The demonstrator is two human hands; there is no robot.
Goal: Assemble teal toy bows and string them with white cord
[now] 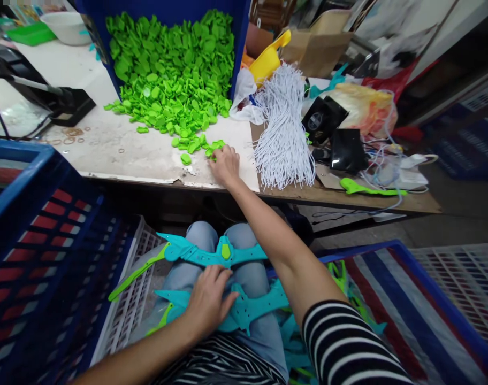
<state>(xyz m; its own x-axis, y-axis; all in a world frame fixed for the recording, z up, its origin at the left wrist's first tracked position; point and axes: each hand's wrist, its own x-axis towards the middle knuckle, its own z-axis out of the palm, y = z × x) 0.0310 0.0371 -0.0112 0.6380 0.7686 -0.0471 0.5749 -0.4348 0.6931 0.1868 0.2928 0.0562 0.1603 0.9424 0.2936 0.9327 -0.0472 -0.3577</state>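
My right hand point(227, 164) reaches to the table's front, its fingers curled down on the nearest of the small green plastic pieces point(180, 109); its fingertips are partly hidden. My left hand point(210, 297) lies across my lap, fingers stretched and thumb apart, on a turquoise plastic part point(264, 306) with a pointed end. Just beyond it on my knees rests a second turquoise plastic part point(199, 256), with a green piece point(226, 251) set in its middle. From its left end runs a clear, green-edged wing point(142, 272).
A tilted blue bin point(242, 53) spills the green pieces onto the table point(147, 158). White cords point(284, 128), a yellow scoop point(266, 61) and black boxes point(348, 151) lie at right. A blue crate point(67, 214) stands left; a striped-lined bin point(404, 289) holds more turquoise parts.
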